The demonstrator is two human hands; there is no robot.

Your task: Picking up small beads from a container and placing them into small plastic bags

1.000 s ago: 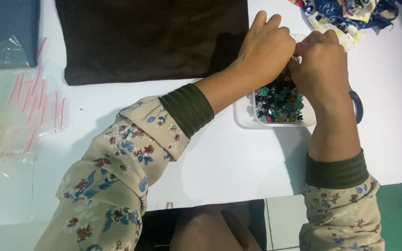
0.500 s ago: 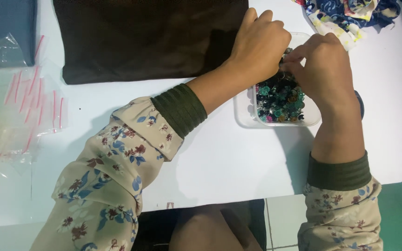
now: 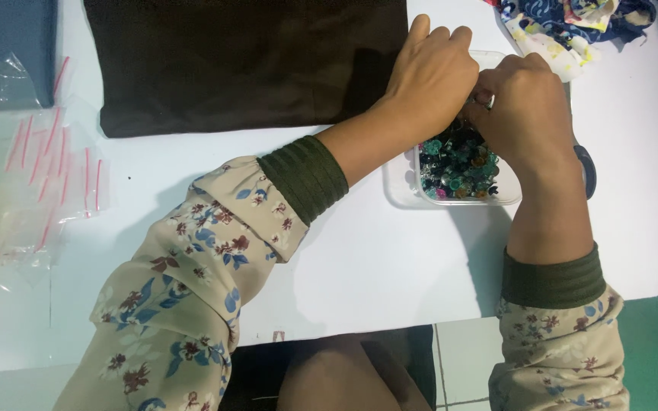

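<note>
Beads, teal, dark and a few pink ones, fill the small clear plastic box [image 3: 409, 194] sitting on the white table [image 3: 359, 259], right of centre and toward the far side. Your left hand [image 3: 432, 80] comes in from the left, knuckles up, fingers curled down over the far rim of that box. Your right hand [image 3: 531, 114] sits just beside it, touching it, fingers bunched tight over the far end of the beads; something small and pale shows between the two hands, but you can't tell what it is or which hand pinches it. Both hands are closed, not spread. Your floral sleeves with olive ribbed cuffs [image 3: 306, 175] run back toward the near edge. Just left of your left hand lies a dark brown flat cloth [image 3: 237, 65]. Far right, a crumpled blue patterned fabric [image 3: 573, 19] lies close behind your right hand. Out at the left edge, clear little bags with red strips [image 3: 32, 175] are scattered, well apart from the box.
</note>
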